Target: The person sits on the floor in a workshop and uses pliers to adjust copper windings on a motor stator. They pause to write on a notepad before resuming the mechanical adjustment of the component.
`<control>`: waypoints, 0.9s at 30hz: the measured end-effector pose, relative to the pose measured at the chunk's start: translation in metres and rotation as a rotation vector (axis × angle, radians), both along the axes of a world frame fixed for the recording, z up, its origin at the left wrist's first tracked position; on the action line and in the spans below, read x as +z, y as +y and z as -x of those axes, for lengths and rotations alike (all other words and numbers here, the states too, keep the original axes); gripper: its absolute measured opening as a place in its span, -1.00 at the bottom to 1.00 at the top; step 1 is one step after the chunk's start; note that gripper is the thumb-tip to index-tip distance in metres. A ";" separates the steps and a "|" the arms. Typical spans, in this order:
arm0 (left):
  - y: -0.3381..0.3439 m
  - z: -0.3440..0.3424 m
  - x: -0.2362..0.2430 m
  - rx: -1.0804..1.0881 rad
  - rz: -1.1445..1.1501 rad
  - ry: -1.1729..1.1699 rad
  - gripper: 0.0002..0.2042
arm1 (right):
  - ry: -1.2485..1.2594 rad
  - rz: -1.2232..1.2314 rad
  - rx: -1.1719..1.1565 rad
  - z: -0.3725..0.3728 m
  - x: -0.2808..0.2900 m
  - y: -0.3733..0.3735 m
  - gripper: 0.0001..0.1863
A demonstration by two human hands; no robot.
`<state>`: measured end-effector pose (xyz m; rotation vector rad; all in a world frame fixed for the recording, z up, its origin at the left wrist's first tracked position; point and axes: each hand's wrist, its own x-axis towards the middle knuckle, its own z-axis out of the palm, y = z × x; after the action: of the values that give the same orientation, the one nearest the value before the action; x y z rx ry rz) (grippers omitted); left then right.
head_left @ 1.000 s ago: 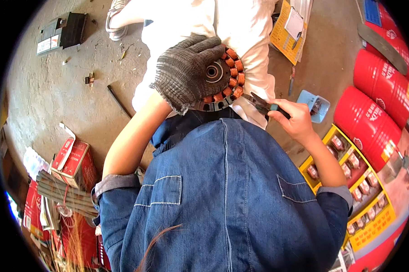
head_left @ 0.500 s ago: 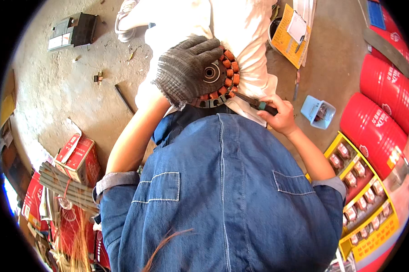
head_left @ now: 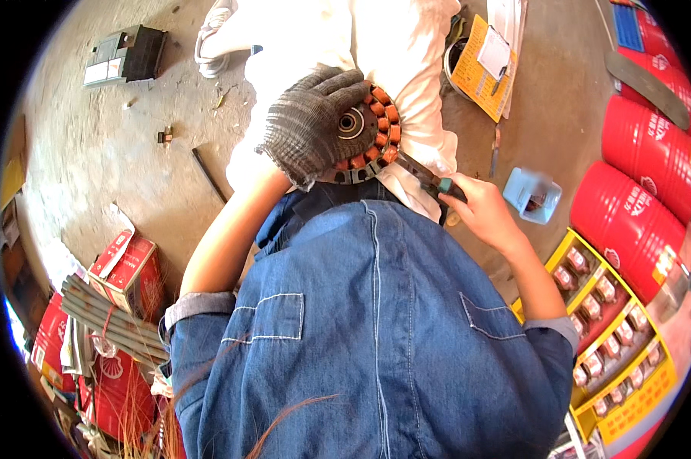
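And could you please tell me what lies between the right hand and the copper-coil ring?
The head view shows dark pliers there: the right hand grips the handle end, and the tips reach toward the copper-coil ring.

The gloved left grip [head_left: 311,124] hides the left part of the copper-coil ring [head_left: 392,131]. Whatever the blue tub [head_left: 518,188] contains is too blurred to tell.

The right hand [head_left: 479,203] (bare) grips pliers [head_left: 443,184].
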<state>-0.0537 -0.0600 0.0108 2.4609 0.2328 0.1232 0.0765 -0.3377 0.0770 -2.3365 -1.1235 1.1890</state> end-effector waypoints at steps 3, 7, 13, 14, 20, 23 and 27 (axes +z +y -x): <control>0.001 0.000 0.003 0.007 0.015 -0.020 -0.51 | 0.474 0.196 -0.163 -0.008 0.013 0.008 -0.68; 0.003 -0.002 -0.001 -0.004 0.056 -0.011 -0.50 | 1.005 0.220 -0.271 -0.024 -0.014 -0.008 -0.60; 0.004 -0.003 0.000 0.019 0.081 -0.018 -0.49 | 1.299 0.328 -0.473 -0.028 -0.013 -0.007 -0.47; 0.002 -0.003 -0.002 0.038 0.060 -0.052 -0.52 | 1.298 0.332 -0.492 -0.027 -0.012 -0.009 -0.46; -0.006 -0.001 0.003 0.128 0.139 -0.148 -0.65 | 1.210 0.350 -0.627 -0.010 0.024 0.003 -0.46; -0.004 -0.001 0.000 0.172 0.236 -0.209 -0.73 | 1.170 0.358 -0.571 -0.004 0.038 0.009 -0.57; 0.004 0.006 -0.003 0.191 0.484 -0.227 -0.78 | 1.110 0.385 -0.437 -0.003 0.057 0.021 -0.57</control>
<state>-0.0595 -0.0555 0.0074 1.9223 0.3529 0.3793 0.0791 -0.3168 0.1339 -1.4867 -0.0021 2.1581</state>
